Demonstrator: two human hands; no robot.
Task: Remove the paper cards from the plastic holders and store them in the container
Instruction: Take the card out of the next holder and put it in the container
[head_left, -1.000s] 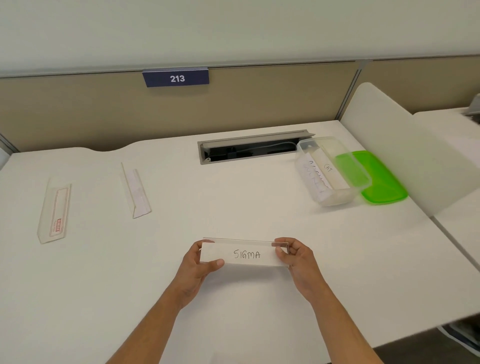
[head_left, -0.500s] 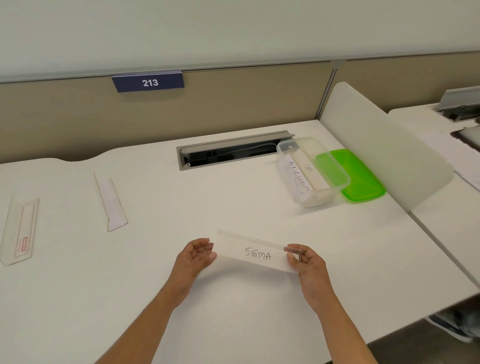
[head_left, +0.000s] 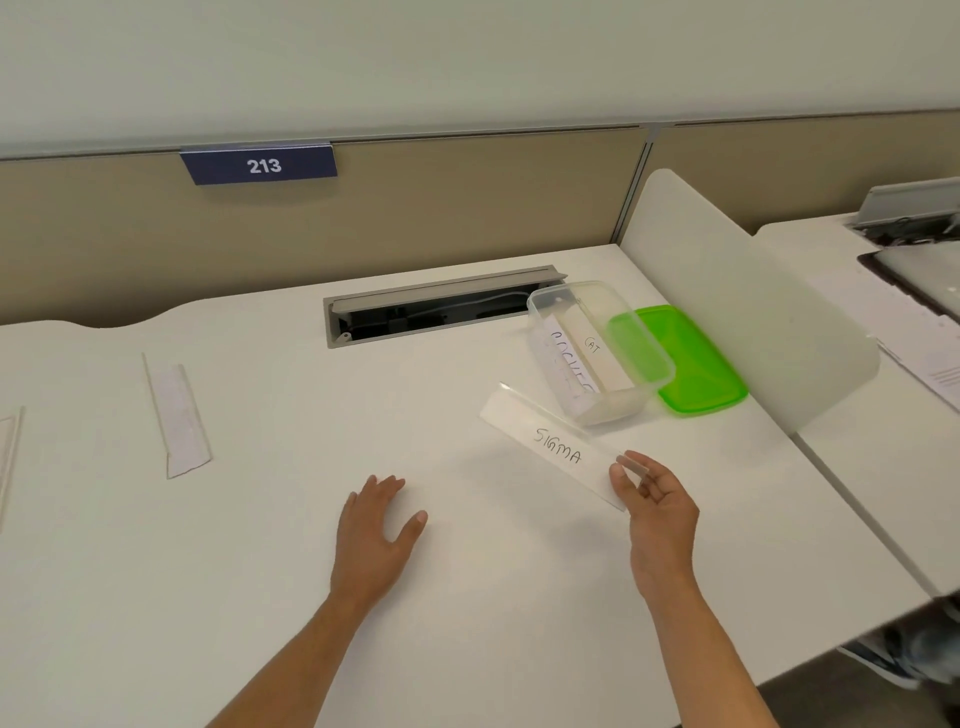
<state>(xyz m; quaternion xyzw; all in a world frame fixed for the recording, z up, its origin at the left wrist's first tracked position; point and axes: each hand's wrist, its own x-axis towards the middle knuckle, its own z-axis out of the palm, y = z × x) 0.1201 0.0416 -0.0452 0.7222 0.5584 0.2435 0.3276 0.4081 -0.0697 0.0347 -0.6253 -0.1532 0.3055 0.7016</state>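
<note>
My right hand (head_left: 655, 506) pinches the near end of a clear plastic holder (head_left: 524, 414) with a white card marked SIGMA (head_left: 558, 449) inside it; the holder slants up toward the container. My left hand (head_left: 377, 530) hovers flat and open over the desk, holding nothing. The clear container (head_left: 597, 348) lies tipped on its side at the right, with cards marked CAT and another word inside. Another holder (head_left: 179, 418) with a white card lies on the left of the desk. A third holder (head_left: 8, 457) is cut off by the left edge.
A green lid (head_left: 696, 358) lies behind the container. An open cable tray (head_left: 436, 309) is set in the desk at the back. A white divider panel (head_left: 748, 312) bounds the desk on the right, a tan partition with a 213 sign (head_left: 260, 165) at the back.
My left hand has let go of the SIGMA holder and dropped to the desk. My right hand has carried the holder to the right, toward the container, turning it diagonal.
</note>
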